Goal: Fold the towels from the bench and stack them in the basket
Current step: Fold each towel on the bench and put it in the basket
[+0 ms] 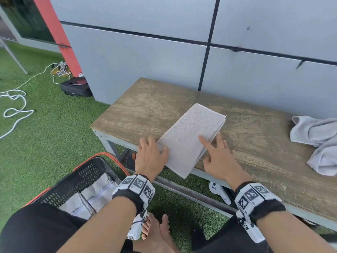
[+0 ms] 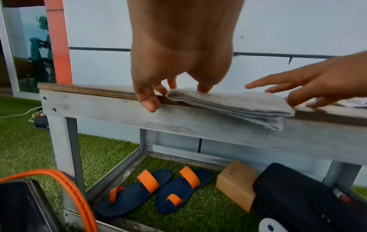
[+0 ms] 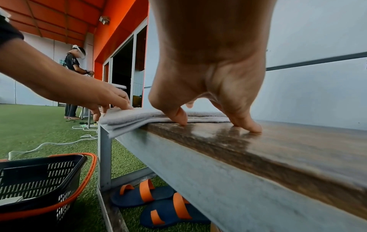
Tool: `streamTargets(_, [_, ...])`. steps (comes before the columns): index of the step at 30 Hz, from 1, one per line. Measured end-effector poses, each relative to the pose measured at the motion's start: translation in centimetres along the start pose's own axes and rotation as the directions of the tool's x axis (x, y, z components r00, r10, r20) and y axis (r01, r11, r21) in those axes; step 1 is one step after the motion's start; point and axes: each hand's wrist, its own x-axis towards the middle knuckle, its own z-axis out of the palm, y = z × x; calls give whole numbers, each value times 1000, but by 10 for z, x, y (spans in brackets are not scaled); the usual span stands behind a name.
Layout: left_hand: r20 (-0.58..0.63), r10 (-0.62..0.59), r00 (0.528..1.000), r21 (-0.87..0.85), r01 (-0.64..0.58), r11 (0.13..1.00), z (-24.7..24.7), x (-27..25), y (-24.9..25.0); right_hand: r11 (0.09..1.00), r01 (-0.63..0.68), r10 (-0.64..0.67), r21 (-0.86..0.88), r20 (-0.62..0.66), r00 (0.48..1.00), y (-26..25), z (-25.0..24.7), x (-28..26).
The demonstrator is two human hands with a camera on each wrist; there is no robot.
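Note:
A folded grey towel (image 1: 189,137) lies slantwise on the wooden bench (image 1: 145,110), its near corner hanging over the front edge. My left hand (image 1: 155,147) is at its left edge, thumb on top and fingers beside it; the left wrist view shows the thumb (image 2: 204,88) on the towel (image 2: 228,103). My right hand (image 1: 209,150) lays its index finger on the towel's right side, its other fingertips (image 3: 248,127) on bare wood. A black basket with an orange rim (image 1: 87,176) stands on the grass at lower left and holds folded towels (image 1: 94,196). A crumpled grey towel (image 1: 317,141) lies at the bench's right end.
A grey panelled wall runs close behind the bench. Under the bench are blue and orange sandals (image 2: 155,190), a wooden block (image 2: 236,182), a black case (image 2: 301,196) and a white controller (image 1: 218,192). White cables (image 1: 16,105) trail over the grass at left. Another person (image 3: 73,78) stands far off.

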Motion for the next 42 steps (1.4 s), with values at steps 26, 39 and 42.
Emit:
streamTargets(26, [84, 88, 993, -917, 42, 396, -52, 11, 32, 657, 269, -98, 705, -274, 957, -23, 1, -29])
streamTargets(39, [254, 109, 961, -651, 87, 754, -16, 16, 31, 673, 36, 122, 738, -159, 980, -17, -4, -10])
streamTargets(42, [166, 130, 977, -683, 19, 731, -13, 23, 39, 668, 34, 139, 743, -169, 976, -13, -4, -7])
